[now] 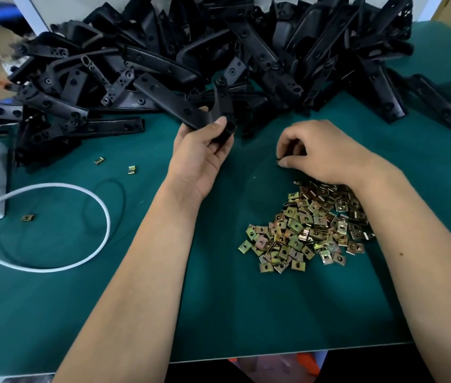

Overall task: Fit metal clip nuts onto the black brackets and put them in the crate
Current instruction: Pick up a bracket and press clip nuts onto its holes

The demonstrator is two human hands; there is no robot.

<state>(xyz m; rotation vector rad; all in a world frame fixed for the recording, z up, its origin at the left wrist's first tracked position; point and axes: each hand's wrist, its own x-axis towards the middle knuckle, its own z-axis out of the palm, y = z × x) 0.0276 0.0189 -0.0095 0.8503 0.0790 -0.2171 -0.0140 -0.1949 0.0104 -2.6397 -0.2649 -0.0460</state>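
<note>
Clip nut pile lower right. Right hand pinches small dark piece, likely clip nut; left hand grips bracket, centre. Advice: align clip mouth squarely with bracket edge. Crate unseen.

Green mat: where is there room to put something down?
Bare green mat lies near the front edge, between the forearms, and between the white cable and the clip nut pile. The far side is crowded with black brackets.

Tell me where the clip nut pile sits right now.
The clip nut pile lies on the green mat, right of centre, under the right forearm.
</note>
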